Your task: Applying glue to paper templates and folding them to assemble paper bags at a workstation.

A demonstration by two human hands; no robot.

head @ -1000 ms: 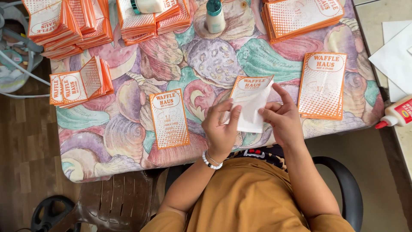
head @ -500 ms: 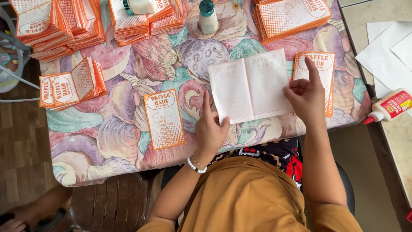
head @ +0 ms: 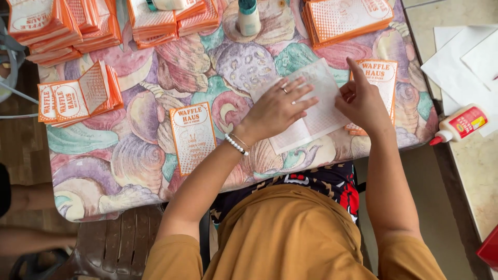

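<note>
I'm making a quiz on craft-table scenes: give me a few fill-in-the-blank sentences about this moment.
1. The left hand presses flat on a white ____ sheet.
2. The left wrist wears a bracelet of white ____.
3. The glue bottle lies to the ____ of the right hand.
4. The tablecloth is printed with ____.

Missing words: paper; beads; right; shells

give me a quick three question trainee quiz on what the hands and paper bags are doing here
1. True or false: the left hand presses flat on the white sheet.
2. Which lies under the right hand? A) glue bottle B) orange printed bag C) tape roll
3. Where does the glue bottle lie, on the shell-patterned tablecloth or off it?

Key: 1 true. 2 B, the orange printed bag. 3 Off it, on the counter to the right.
</note>
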